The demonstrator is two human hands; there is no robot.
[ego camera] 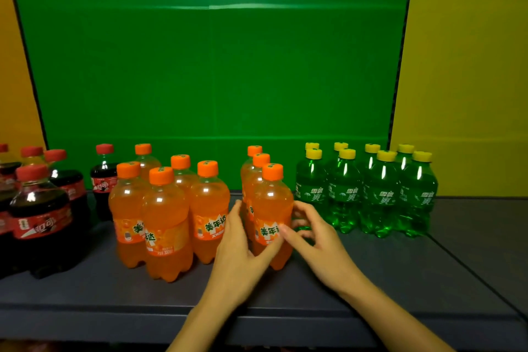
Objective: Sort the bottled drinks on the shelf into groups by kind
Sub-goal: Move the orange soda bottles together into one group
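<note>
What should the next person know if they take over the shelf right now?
Left hand and right hand: fingers on either side of the front bottle of a row of three orange bottles, mid-shelf.
Cola bottles stand grouped at the left; one cola stands apart, behind the orange ones.
Five orange bottles are clustered left of centre.
Green bottles sit in two neat rows at the right: done.
Left: close the gap between the row of three and the orange cluster, and perhaps move the lone cola to its group.
</note>
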